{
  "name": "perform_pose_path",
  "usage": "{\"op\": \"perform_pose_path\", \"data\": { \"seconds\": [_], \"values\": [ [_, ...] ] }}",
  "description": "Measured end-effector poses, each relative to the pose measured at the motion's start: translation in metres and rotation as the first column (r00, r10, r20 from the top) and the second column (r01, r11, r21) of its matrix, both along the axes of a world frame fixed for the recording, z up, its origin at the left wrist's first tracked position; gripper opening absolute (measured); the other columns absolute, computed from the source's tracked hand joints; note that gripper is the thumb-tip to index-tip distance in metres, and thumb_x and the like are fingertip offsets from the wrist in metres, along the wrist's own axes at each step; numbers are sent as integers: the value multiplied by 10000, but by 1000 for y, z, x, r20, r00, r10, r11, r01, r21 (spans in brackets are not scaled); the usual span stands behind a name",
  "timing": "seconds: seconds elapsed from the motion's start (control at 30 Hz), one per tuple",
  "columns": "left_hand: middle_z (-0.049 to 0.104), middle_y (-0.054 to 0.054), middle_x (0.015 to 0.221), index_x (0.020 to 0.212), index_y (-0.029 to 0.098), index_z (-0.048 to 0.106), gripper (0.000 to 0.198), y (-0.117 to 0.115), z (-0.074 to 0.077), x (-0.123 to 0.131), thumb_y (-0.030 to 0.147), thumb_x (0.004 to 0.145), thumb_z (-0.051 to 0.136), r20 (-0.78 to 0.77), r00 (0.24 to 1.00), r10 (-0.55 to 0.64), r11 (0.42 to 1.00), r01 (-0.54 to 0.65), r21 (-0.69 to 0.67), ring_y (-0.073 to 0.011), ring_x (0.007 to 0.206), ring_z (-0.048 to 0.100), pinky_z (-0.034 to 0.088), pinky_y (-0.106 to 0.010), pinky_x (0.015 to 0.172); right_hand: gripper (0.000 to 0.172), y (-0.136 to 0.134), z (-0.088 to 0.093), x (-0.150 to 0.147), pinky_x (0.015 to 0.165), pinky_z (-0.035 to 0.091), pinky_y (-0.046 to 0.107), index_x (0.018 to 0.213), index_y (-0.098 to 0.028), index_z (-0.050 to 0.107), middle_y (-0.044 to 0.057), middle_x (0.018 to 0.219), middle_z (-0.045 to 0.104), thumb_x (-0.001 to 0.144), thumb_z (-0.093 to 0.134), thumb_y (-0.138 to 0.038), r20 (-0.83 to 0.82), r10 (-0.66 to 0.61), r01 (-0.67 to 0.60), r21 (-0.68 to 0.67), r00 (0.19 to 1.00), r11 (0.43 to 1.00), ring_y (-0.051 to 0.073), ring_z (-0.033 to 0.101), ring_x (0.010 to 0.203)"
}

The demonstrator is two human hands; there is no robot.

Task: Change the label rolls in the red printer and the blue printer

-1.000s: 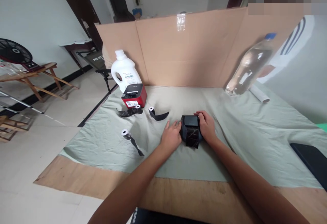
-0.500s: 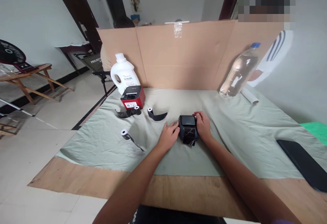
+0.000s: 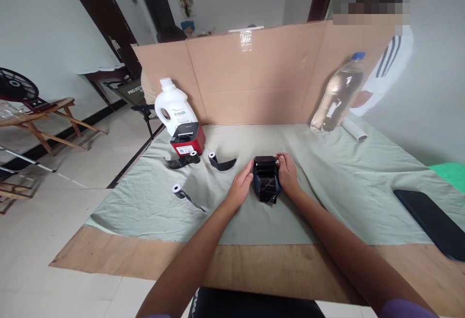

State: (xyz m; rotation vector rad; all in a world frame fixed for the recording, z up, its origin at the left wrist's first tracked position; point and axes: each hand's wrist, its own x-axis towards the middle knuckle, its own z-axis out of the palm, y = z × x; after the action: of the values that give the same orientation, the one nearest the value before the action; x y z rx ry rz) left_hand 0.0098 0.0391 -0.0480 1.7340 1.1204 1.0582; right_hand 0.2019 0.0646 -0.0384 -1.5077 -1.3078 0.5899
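A small black portable printer [image 3: 264,175] sits on the cloth in front of me, its top cover [image 3: 264,160] tilted up. A strip of black marbled paper [image 3: 268,190] hangs out over its near side. My left hand [image 3: 241,182] lies along the printer's left side, fingers together against it. On the opposite side my right hand [image 3: 289,173] grips the edge near the cover, fingertips at its upper right corner. To the left are three rolls of the dark paper: one roll [image 3: 178,190] nearest, another roll [image 3: 218,162] and a third roll [image 3: 185,160] farther back.
A red and black box-shaped printer [image 3: 188,139] stands before a white detergent jug [image 3: 176,107]. At right are a large water bottle [image 3: 337,93], a white tube [image 3: 354,129] and a black phone [image 3: 430,221]. A cardboard panel [image 3: 254,81] closes off the back; a person sits behind it.
The portable printer's top cover has swung up from lying flat. My left hand has moved in closer along its side; my right hand stays at the right edge. The view shifted slightly.
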Motion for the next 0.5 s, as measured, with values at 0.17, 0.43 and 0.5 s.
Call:
{"op": "perform_pose_path", "data": {
  "seconds": [0.17,0.43,0.5],
  "values": [
    [315,-46,1655,1579,194,369,557,19,9,12,325,1038,347,-25,999,29,997,-30,-73,-171,1540,290,195,-357,1285,451,1,-4,2,889,485,344,1139,-212,577,95,1158,707,985,273,-507,25,21,-22,17,999,1000,226,676,937],
    [762,-37,1160,1073,254,771,251,28,54,18,250,939,559,-544,819,183,947,2,322,-247,1178,638,435,-428,1096,444,10,-15,7,856,486,360,1114,-188,605,94,1050,694,975,311,-490,-3,8,-7,84,1000,996,240,646,913],
    [777,-35,1089,1012,263,790,193,37,69,25,277,894,638,-743,663,92,952,159,260,-266,1106,667,472,-424,1027,445,13,-18,7,851,486,372,1095,-191,610,105,1055,692,966,320,-503,-26,-2,5,101,1000,995,248,640,914]
  ]
}}
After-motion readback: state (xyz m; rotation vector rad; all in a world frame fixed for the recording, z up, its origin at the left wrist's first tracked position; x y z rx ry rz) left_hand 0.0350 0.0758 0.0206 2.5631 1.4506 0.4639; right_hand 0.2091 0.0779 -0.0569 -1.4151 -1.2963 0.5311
